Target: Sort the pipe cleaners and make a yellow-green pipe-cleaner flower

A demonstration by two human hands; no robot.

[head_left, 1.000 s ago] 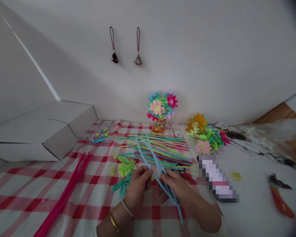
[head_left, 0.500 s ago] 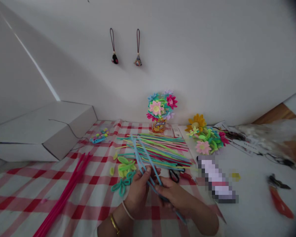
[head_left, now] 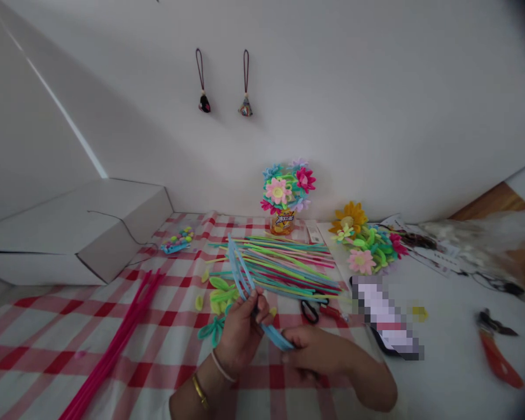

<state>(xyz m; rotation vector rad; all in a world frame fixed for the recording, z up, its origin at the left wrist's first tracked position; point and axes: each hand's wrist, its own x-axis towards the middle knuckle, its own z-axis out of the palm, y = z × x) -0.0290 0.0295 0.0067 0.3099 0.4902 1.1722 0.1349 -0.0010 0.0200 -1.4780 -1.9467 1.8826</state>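
Observation:
My left hand and my right hand both grip a few light blue pipe cleaners above the red-checked tablecloth. The stems fan up and left from my left fingers, and their lower end bends into my right fingers. Just behind them lies a spread pile of coloured pipe cleaners. Green and teal bent pieces lie left of my left hand.
Long pink pipe cleaners lie at the left. A can holding pipe-cleaner flowers stands by the wall, a loose flower bunch to its right. Scissors, orange-handled pliers and a white box are around.
My right hand has slid down and right along the blue stems, bending their lower end. The stems have swung left and now point more upright from my left hand.

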